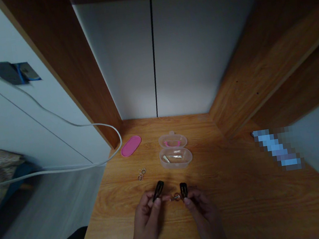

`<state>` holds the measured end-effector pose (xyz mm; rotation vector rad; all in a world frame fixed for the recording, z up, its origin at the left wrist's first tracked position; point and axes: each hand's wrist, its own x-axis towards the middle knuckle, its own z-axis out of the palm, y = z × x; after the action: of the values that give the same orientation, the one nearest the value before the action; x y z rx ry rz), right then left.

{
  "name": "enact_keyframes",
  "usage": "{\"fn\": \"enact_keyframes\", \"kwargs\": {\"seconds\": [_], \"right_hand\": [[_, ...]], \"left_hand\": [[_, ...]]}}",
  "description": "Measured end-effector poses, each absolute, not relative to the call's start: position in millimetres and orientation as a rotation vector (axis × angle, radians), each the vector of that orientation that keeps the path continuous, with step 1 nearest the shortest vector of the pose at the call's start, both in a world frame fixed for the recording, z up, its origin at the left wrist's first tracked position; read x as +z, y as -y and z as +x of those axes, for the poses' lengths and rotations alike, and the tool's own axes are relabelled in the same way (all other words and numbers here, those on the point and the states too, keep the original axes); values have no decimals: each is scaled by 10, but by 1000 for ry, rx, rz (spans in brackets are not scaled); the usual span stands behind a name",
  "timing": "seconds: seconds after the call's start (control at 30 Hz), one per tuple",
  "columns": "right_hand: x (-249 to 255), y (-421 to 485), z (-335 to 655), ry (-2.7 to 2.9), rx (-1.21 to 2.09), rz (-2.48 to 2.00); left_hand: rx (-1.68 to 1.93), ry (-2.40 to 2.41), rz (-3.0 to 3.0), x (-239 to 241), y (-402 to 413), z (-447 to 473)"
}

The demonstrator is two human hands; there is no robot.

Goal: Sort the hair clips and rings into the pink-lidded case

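Observation:
Between thumb and fingers, my left hand [147, 215] pinches a black snap hair clip [158, 189], tilted up to the right. A second black snap hair clip [183, 189] stands nearly upright in the grip of my right hand [201, 208]. Small rings [176, 197] lie on the wood between the two hands, close to the right fingertips. Farther off is an open clear plastic case [176, 157] with a few light-coloured, slim pieces in its front half. Its raised back half [172, 140] shows something pink.
A pink oval lid-like piece [131, 146] lies at the back left of the wooden table [236, 203]. Several small rings [142, 173] sit left of the case. A white cable [109, 125] loops over the left edge. A pixelated bluish object [276, 148] is at the right.

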<state>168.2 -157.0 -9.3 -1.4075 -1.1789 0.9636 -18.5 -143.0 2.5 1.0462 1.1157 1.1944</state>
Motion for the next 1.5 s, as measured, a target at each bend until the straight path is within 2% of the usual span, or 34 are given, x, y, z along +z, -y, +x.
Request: {"fn": "enact_keyframes", "kwargs": {"seconds": [0.33,0.63,1.1,1.37,1.5], "right_hand": [[-72,1579,1626,1186,1035,-1389],[-69,1592,1626,1233,995,-1461],[-61,1596,1624,1252,1011,-1441],[-98,1599,1615,1255,993,-1443],[-84,1599,1623,1271,945,-1441]], "left_hand": [[1342,-1074,1140,-128,1419,-313],[1287,-1259,988,-111,1399,-285],[1376,-1110,698,-95,1410,-254],[1199,-1219,1272,-10,1393,-270],[1097,-1197,1367,106,1377,-222]]}}
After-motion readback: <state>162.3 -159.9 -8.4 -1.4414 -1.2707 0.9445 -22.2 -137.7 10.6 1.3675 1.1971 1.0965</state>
